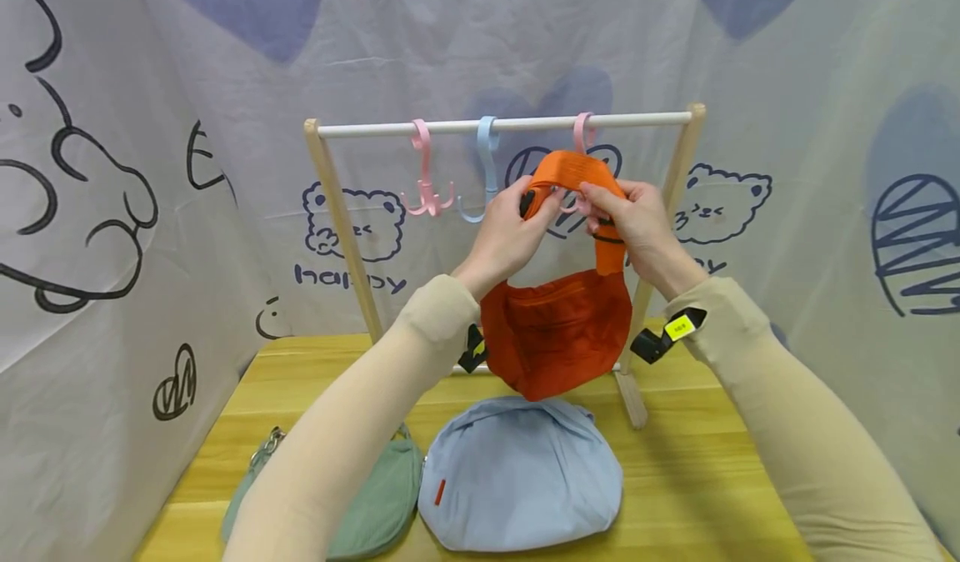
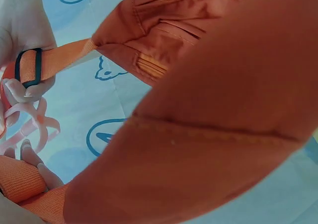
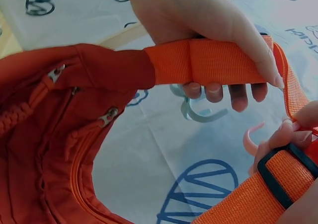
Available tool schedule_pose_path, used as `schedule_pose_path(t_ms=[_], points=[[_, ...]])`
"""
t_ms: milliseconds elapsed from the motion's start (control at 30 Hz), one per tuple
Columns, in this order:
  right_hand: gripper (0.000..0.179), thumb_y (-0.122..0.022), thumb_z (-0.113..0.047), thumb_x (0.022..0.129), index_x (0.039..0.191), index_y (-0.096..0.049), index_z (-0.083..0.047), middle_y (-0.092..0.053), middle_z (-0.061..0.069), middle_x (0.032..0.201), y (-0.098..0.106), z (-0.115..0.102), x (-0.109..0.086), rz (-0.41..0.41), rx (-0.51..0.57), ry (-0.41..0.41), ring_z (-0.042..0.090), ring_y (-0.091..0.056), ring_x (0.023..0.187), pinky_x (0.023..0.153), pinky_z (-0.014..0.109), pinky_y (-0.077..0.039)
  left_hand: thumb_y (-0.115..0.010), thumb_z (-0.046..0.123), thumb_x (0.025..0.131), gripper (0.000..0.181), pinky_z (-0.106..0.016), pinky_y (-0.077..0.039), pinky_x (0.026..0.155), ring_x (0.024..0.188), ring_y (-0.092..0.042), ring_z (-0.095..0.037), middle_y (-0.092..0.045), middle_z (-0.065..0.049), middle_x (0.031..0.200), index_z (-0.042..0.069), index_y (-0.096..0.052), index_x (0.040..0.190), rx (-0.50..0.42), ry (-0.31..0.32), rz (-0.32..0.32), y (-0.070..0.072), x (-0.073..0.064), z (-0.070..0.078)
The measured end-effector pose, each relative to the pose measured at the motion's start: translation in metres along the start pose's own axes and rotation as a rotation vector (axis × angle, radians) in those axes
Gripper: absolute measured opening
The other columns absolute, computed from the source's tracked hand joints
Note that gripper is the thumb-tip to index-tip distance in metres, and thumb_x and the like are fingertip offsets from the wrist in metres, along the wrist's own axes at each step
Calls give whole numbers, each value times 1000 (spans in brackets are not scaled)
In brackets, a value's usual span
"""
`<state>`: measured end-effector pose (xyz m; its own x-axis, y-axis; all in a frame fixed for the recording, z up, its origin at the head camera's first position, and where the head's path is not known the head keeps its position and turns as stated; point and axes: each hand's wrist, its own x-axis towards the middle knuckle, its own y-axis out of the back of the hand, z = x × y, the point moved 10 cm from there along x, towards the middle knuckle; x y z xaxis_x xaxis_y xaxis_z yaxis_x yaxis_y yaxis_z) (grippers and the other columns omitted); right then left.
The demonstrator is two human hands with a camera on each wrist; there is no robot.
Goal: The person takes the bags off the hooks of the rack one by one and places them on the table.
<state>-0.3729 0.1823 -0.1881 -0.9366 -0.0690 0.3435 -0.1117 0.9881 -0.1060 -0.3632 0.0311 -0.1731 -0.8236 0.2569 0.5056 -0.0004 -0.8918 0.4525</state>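
An orange bag (image 1: 558, 328) hangs in the air from its orange strap (image 1: 573, 170), in front of a small wooden rack. My left hand (image 1: 543, 203) grips the strap's left side, fingers curled round it (image 3: 218, 80). On the strap's right side my right hand (image 1: 596, 203) pinches it by a black slider (image 3: 285, 177). The strap's loop is raised to the right pink hook (image 1: 583, 132) on the white rail (image 1: 375, 128); that hook's prongs (image 2: 35, 124) show between my fingers. Whether the strap rests on a prong is hidden.
A blue hook (image 1: 487, 162) and a second pink hook (image 1: 425, 183) hang empty further left on the rail. A light blue bag (image 1: 517, 470) and a green bag (image 1: 375, 499) lie on the wooden table (image 1: 697, 462). Printed cloth surrounds the table.
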Motion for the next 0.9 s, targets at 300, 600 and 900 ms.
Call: schedule_pose_path(t_ms=[300,600,900], points=[[16,-70,-18,95,91,-67,-3,-62,-6,64,3,-17,-5,34,-202,126,8,-56,56,59,18,-52,-52,42,103,32,-26,-41,66,75,-52,-17,-52,-3,82,12,-58,112,32,15,-12,-1,-4,-1],[21,-69,-18,96,97,-66,3,-61,-11,64,4,-26,-6,51,-352,207,5,-57,57,57,18,-51,-52,43,104,31,-25,-41,62,71,-52,-17,-53,-3,81,13,-57,112,41,2,-15,-4,-9,1],[26,-67,-17,97,101,-66,9,-57,-11,63,1,-37,-6,6,-496,264,7,-54,56,56,19,-50,-52,41,104,32,-26,-43,61,71,-54,-18,-56,-5,84,13,-58,116,25,-12,-18,-4,-13,0]])
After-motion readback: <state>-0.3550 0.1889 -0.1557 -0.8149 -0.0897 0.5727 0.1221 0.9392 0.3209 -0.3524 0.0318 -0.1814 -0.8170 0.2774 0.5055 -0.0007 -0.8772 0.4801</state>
